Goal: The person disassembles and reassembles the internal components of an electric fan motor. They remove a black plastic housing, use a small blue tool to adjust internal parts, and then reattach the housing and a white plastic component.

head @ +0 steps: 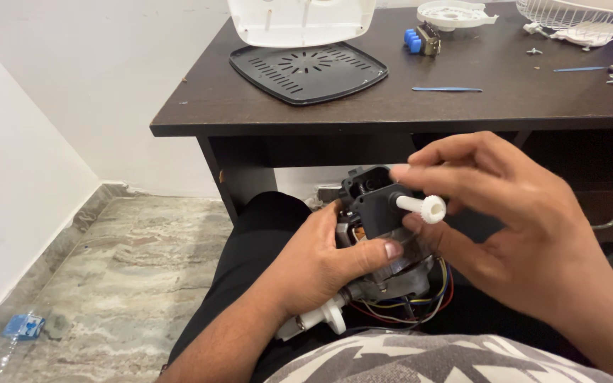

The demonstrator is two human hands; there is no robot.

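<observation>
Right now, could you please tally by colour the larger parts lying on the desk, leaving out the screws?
White: 3 - housing, round disc, wire grille
Black: 1 - vented plate
Blue: 3 - switch block, two thin strips
Total: 7

The left hand (321,266) is curled in a firm grip from below, while the right hand (512,213) pinches with thumb and forefinger.

The single head camera sits high on the seated person and looks forward and down, very near to the two hands over the lap, with the dark wooden desk (406,106) across the upper part and the marble floor (136,269) at lower left.
</observation>
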